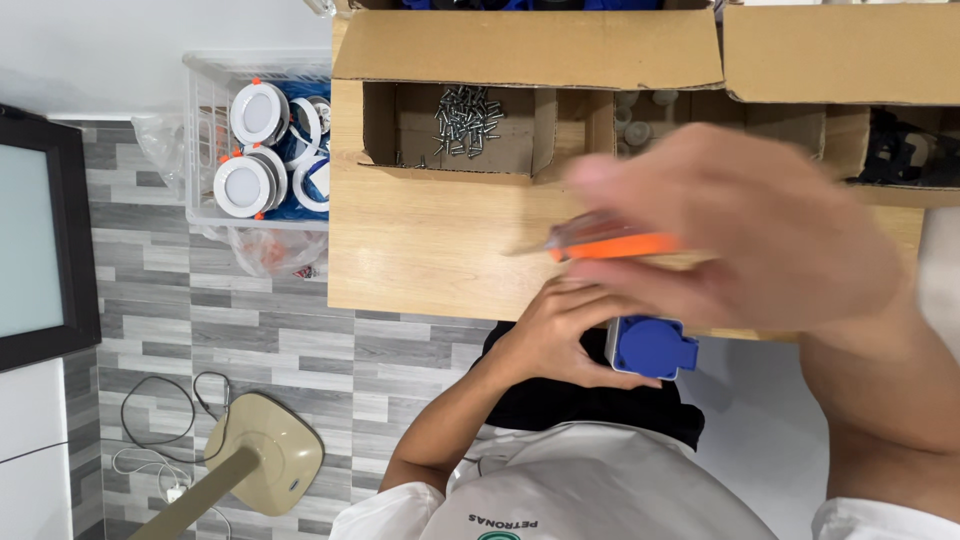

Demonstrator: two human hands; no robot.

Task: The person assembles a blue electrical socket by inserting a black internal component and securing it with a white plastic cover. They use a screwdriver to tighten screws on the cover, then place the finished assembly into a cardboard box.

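A clear bin (205,130) beside the table (430,250) holds round white lamps (258,112). A cardboard box (460,125) holds screws (468,120). My left grip (555,335) clasps a blue-capped socket (650,345) at the table's edge; my blurred right grip (740,225) clenches an orange screwdriver (610,245).

I count 1 screwdriver (610,245), 1 blue socket (652,346), 1 heap of screws (467,120) too many to count, 2 cardboard boxes (527,50) (840,50), 1 crate (205,140), and about 5 round lamps (258,113).
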